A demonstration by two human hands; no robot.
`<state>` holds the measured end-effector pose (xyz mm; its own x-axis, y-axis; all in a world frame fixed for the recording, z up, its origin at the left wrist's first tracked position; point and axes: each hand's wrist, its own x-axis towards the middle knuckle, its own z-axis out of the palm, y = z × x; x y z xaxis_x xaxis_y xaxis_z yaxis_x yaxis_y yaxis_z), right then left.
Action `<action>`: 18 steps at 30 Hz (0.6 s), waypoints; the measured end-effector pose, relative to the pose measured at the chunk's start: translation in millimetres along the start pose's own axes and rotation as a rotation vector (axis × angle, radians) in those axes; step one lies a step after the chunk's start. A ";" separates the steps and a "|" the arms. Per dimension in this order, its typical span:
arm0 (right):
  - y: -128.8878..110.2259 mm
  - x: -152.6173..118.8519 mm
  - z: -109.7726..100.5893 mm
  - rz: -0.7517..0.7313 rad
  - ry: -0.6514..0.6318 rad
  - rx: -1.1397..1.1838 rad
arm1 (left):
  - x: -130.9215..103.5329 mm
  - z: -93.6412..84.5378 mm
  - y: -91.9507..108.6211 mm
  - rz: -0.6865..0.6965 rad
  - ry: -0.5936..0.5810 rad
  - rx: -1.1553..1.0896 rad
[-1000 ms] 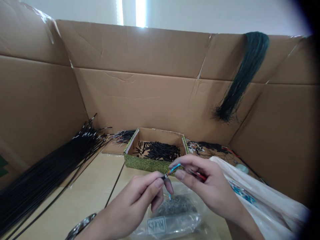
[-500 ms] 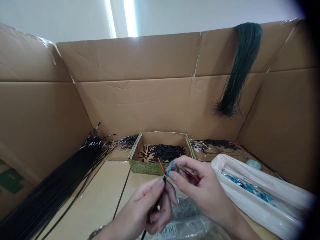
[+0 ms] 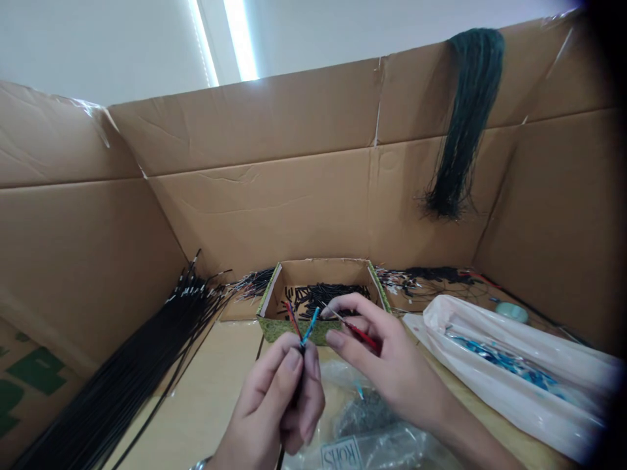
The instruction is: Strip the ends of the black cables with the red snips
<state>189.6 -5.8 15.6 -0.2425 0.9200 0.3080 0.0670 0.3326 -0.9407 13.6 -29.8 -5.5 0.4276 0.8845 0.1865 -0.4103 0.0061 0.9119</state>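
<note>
A black cable is pinched in my left hand [image 3: 279, 395], its end pointing up. From that end fan out red and dark wires [image 3: 292, 318] and blue wires [image 3: 311, 325]. My right hand [image 3: 386, 352] is wrapped round a red-handled tool [image 3: 361, 335] with a thin metal tip, just right of the wires. Its thumb and forefinger are apart and do not touch the wires. Behind both hands stands a green-edged box [image 3: 318, 269] holding many short black pieces [image 3: 328, 294].
Long black cables [image 3: 132, 365] lie along the left. At right is a white plastic-lined tray [image 3: 509, 391] with blue pieces, near a tape roll [image 3: 512, 312]. Clear plastic bags [image 3: 386, 450] lie below my hands. Green threads [image 3: 473, 111] hang over the cardboard wall [image 3: 274, 202].
The view has tilted slightly. My left hand and the cable have moved left, away from my right hand. My right fingers no longer touch the blue wires.
</note>
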 end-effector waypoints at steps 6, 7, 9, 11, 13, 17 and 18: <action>-19.4 -17.2 -15.5 -0.021 -0.009 -0.137 | 4.6 -6.2 0.0 0.044 0.051 0.070; -20.8 -19.0 -15.2 -0.010 0.007 -0.144 | 5.3 -6.7 -1.4 0.046 0.046 0.070; -23.0 -20.7 -13.0 0.000 0.048 -0.158 | 6.2 -7.1 -4.4 0.048 0.032 0.071; -25.1 -20.5 -10.7 -0.029 0.046 -0.181 | 6.7 -6.8 -7.1 0.048 0.009 0.075; -27.4 -19.2 -9.6 -0.078 0.002 -0.211 | 7.0 -6.5 -9.0 0.051 -0.027 0.081; -29.8 -17.2 -11.4 -0.121 -0.069 -0.210 | 6.7 -6.7 -11.2 0.048 -0.068 0.072; -29.8 -17.1 -12.1 -0.119 -0.082 -0.201 | 6.4 -7.0 -11.6 0.042 -0.062 0.071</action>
<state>203.4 -28.9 40.1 -0.3376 0.8548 0.3942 0.2222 0.4794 -0.8490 15.5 -20.9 -17.4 0.4610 0.8530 0.2449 -0.3713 -0.0652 0.9262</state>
